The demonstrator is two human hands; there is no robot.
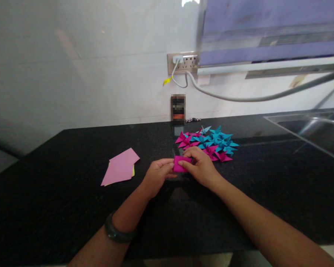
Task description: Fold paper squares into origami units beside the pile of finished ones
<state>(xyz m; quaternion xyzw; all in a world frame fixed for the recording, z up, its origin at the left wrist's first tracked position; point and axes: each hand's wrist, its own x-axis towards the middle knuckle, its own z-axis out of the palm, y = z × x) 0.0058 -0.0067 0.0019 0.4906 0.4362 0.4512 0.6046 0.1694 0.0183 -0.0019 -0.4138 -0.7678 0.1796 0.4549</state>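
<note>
A small folded square of magenta paper point(179, 164) is held between my two hands, above the black countertop. My left hand point(159, 174) pinches its left edge between thumb and fingers. From the right, my right hand point(200, 165) grips it, with the thumb lying across the front and the fingers behind. Just beyond my right hand lies a cluster of folded paper cranes, some blue point(215, 137) and some magenta point(185, 140). Left of my left hand rests a loose stack of pink paper sheets point(121, 167), with yellow paper point(133, 171) showing beneath.
The black countertop point(58, 207) runs up to a pale wall. A small dark box point(178, 108) stands against the wall, beside a beaded string point(193, 119). Above are a wall socket point(183, 63) and a grey cable point(239, 98). A sink point(308, 129) is at the right.
</note>
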